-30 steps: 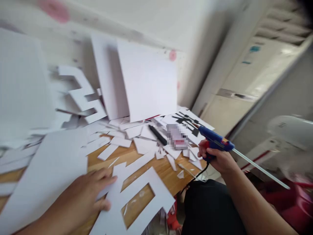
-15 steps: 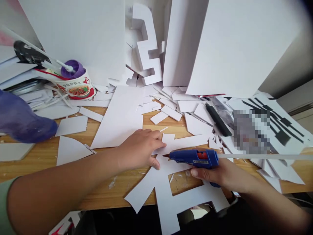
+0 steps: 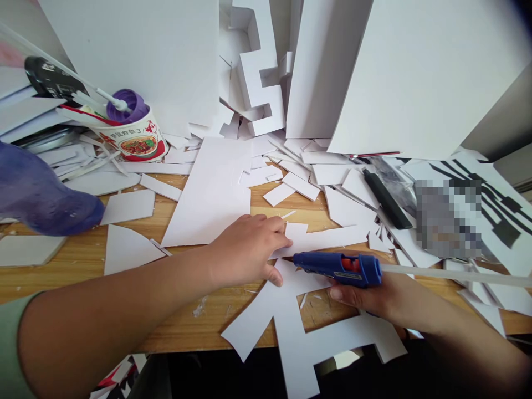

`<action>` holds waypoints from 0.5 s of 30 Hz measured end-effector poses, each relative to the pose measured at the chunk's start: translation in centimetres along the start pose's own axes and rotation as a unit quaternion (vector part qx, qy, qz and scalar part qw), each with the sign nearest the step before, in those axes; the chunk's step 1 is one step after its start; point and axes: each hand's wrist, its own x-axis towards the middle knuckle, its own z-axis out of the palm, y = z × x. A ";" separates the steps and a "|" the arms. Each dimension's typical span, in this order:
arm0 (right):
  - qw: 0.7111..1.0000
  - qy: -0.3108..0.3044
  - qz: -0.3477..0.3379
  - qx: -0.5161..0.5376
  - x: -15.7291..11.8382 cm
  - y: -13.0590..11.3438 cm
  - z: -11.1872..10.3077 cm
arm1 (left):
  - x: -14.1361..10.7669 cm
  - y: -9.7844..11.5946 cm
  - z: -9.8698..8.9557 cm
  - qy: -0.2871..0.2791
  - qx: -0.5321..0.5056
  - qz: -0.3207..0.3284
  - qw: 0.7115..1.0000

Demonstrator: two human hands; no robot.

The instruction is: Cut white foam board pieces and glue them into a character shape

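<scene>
My right hand (image 3: 369, 296) grips a blue glue gun (image 3: 332, 267), its dark nozzle pointing left and a long white stick (image 3: 453, 274) running out of its back. The nozzle is close to the fingers of my left hand (image 3: 253, 246). That hand rests on white board, thumb and fingers apart, at the top of a branching white foam-board cutout (image 3: 286, 310). A long white strip (image 3: 328, 238) lies just beyond the fingertips. The cutout's lower end reaches past the table's front edge.
White scraps (image 3: 291, 191) litter the wooden table (image 3: 183, 310). At the left are a printed paper cup (image 3: 141, 141) and a purple-blue object (image 3: 45, 194). Tall white boards (image 3: 411, 72) stand behind, beside a notched white shape (image 3: 257, 72). A black tube (image 3: 386, 199) lies at the right.
The whole view has shifted, so most things sit slightly farther right. Both hands keep nearly the same places on the board; the glue gun's nozzle is still beside my left hand.
</scene>
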 end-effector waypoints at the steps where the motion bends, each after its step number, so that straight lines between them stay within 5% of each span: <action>1: 1.000 -0.003 0.000 0.009 0.0 0.0 0.0 | 0.0 0.0 0.0 0.001 0.000 0.000 1.000; 15: 0.999 0.034 0.010 0.036 -0.1 1.4 0.6 | 0.1 -0.2 0.0 0.009 -0.025 -0.004 1.000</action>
